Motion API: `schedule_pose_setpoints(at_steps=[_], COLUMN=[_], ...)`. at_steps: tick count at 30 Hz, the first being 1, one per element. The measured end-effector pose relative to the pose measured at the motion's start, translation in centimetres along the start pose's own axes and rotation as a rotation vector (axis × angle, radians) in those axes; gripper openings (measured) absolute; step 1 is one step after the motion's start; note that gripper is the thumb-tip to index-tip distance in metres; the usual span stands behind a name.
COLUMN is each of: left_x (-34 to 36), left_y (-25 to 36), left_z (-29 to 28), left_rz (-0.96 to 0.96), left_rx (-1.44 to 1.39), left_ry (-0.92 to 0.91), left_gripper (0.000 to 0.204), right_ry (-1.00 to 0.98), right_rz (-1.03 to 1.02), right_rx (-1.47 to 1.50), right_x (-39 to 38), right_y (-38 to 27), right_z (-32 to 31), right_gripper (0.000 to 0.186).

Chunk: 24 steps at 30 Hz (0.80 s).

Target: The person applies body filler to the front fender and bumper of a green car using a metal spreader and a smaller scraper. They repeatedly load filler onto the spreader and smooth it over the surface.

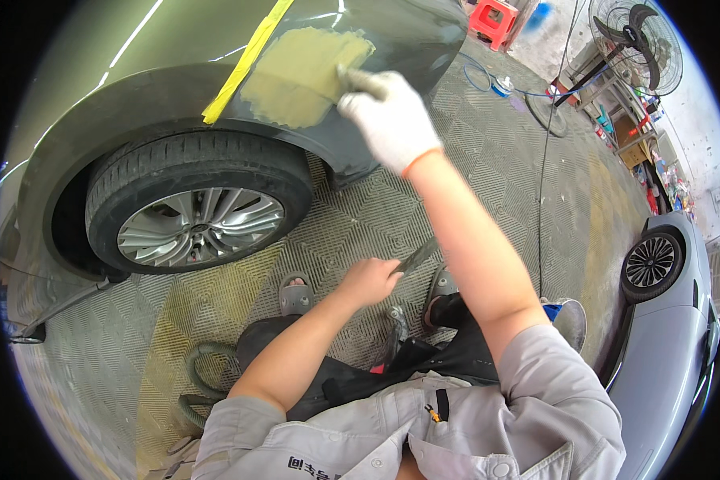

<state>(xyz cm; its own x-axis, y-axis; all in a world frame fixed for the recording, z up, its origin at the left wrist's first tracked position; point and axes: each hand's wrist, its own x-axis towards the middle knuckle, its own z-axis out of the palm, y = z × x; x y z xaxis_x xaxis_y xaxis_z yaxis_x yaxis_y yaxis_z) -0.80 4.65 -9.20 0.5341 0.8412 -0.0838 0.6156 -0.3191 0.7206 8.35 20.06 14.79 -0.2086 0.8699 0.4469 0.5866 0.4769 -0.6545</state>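
My right hand (388, 116) wears a white knit glove with an orange cuff and greyed fingertips. Its fingers stretch out onto the right side of a yellowish-beige filler patch (296, 76) on the dark grey car's fender (412, 48). Nothing shows in that hand. Lower down, over my lap, my bare left hand (368, 282) is closed around a long, flat, dark bar (418, 254); its exact kind I cannot make out. A strip of yellow masking tape (248, 60) runs along the left of the patch, above the wheel arch.
The car's tire (204, 152) and silver wheel rim (200, 228) lie below the patch. Beside my legs are a coiled hose (204, 372) and a dark-handled tool (396, 328). A black fan (632, 36), a red stool (492, 22) and a silver-blue car (660, 336) stand to the right.
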Motion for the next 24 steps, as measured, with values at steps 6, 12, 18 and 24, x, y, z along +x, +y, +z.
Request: schedule_pose_setpoints(at_steps=[6, 12, 18, 24], left_x=[0.0, -0.5, -0.6, 0.4], left_y=[0.3, 0.3, 0.0, 0.6], left_z=[0.0, -0.1, -0.1, 0.3], left_rz=[0.035, 0.013, 0.007, 0.034], left_rx=[-0.011, -0.015, -0.009, 0.016], left_ry=[0.026, 0.016, 0.033, 0.003], left_gripper=[0.032, 0.031, 0.028, 0.03], right_ry=[-0.048, 0.003, -0.07, -0.27], right_rz=[-0.005, 0.386, 0.207, 0.086], right_rx=[0.06, 0.425, 0.199, 0.068], right_x=[-2.9, 3.5, 2.4, -2.3], right_y=[0.9, 1.2, -0.8, 0.0], right_z=[0.4, -4.6, -1.9, 0.6], right_gripper=[0.057, 0.065, 0.063, 0.057])
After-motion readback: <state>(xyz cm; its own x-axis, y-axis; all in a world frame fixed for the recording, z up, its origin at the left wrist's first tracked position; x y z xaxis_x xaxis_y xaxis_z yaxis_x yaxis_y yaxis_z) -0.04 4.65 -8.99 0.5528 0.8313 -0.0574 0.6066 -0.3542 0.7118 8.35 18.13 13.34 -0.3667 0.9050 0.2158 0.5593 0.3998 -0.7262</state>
